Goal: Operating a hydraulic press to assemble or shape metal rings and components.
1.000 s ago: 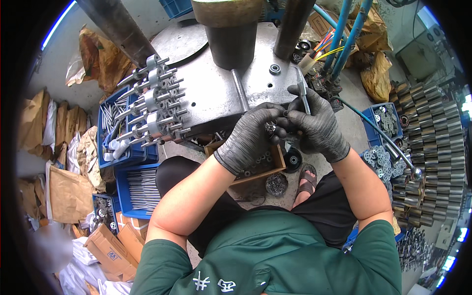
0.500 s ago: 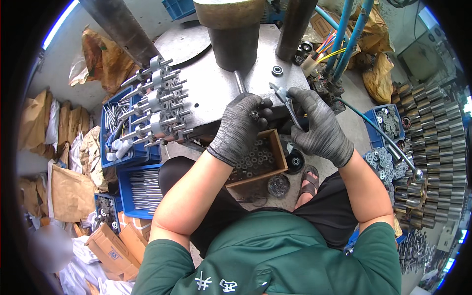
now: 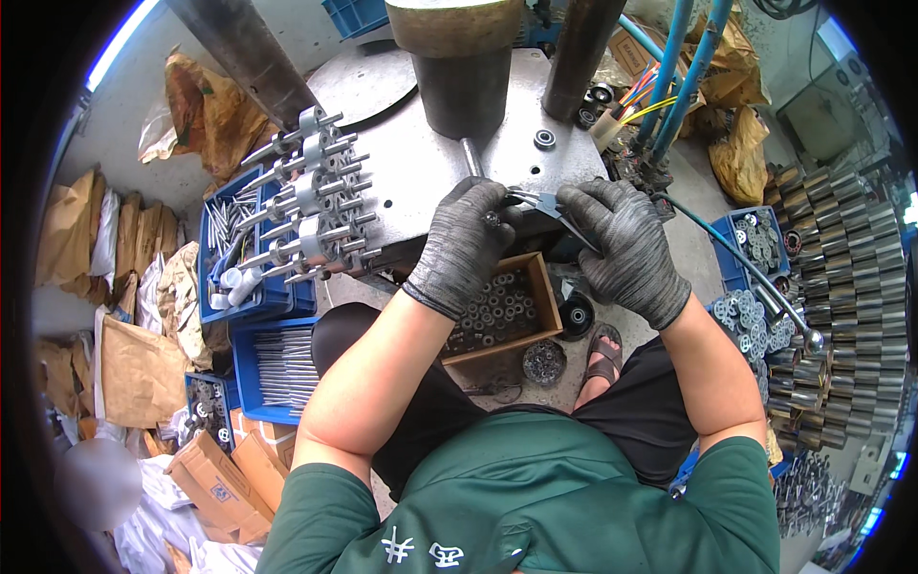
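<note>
At the centre of the frame, both hands in dark grey knit gloves meet over the grey metal press bench (image 3: pixel 411 182). The right hand (image 3: pixel 626 249) has its fingers wrapped around the dark handles of a slim pair of metal pliers (image 3: pixel 537 201), whose thin bright tips point left. The left hand (image 3: pixel 464 244) pinches its fingers together on a small round dark metal part (image 3: pixel 491 219), just below the plier tips; whether they touch is unclear. Beneath the hands, an open brown cardboard box of small dark metal rings (image 3: pixel 502 311) sits at the bench edge. In the upper left, a row of silver metal shafts with collars (image 3: pixel 306 206) lies on the bench above blue plastic crates (image 3: pixel 251 287).
</note>
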The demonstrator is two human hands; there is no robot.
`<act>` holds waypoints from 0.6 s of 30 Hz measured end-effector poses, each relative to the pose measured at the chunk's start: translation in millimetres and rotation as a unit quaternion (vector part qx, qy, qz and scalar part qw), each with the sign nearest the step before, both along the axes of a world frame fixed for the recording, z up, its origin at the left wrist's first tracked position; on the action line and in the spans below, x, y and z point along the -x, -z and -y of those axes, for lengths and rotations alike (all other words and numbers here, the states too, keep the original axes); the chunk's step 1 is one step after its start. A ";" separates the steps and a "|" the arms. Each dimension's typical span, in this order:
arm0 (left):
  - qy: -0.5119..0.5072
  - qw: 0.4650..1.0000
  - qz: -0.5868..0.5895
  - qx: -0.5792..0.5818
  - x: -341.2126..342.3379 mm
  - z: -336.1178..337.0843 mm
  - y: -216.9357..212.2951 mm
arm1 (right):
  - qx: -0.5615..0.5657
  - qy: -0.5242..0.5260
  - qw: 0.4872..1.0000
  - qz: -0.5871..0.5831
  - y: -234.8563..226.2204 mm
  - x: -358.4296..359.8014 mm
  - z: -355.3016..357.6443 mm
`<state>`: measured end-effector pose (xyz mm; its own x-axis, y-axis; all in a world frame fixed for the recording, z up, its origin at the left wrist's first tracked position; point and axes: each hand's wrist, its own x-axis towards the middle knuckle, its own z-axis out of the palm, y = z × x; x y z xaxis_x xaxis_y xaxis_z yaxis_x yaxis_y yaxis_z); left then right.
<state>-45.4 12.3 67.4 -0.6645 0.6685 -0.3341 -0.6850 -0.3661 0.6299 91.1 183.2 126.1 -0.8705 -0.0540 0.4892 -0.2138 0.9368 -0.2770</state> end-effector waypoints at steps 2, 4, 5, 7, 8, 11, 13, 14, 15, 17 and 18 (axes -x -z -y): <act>0.004 1.000 -0.016 0.014 0.1 0.5 -1.1 | -0.006 0.005 1.000 0.000 0.4 0.9 0.6; 0.007 1.000 -0.025 0.014 1.2 1.7 0.3 | -0.005 0.001 1.000 0.005 2.4 2.4 -1.2; 0.011 0.999 -0.034 0.014 1.5 3.1 0.2 | -0.004 -0.002 1.000 0.010 4.3 3.3 -2.1; -0.008 1.000 -0.017 0.014 -3.1 3.9 -5.0 | 0.088 0.001 0.996 0.029 13.6 3.8 -1.3; -0.025 1.000 0.000 0.013 -6.6 3.7 -10.8 | 0.178 0.007 0.983 0.049 20.7 4.6 -0.7; -0.041 0.998 0.017 -0.043 -14.2 5.1 -16.7 | 0.376 0.019 0.921 0.100 69.9 8.3 1.0; -0.032 0.998 -0.009 -0.044 -22.5 8.9 -27.4 | 0.553 0.052 0.805 0.208 81.3 10.0 18.7; -0.032 0.998 -0.008 -0.055 -24.2 10.0 -26.7 | 0.537 0.041 0.819 0.200 78.9 11.6 36.8; -0.030 0.996 0.013 -0.082 -25.3 9.2 -24.9 | 0.525 0.011 0.832 0.178 93.3 13.2 51.8; -0.033 0.993 0.053 -0.099 -32.4 8.9 -35.4 | 0.511 -0.022 0.844 0.160 109.7 20.5 72.8; -0.026 0.993 0.062 -0.095 -33.1 7.3 -35.7 | 0.561 -0.034 0.808 0.177 110.9 25.1 82.5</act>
<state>-12.4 5.1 103.1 -0.6616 0.6928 -0.2869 -0.7299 -0.5071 0.4584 66.0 100.7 15.2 -0.9801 0.1977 -0.0156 0.0248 0.0440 -0.9987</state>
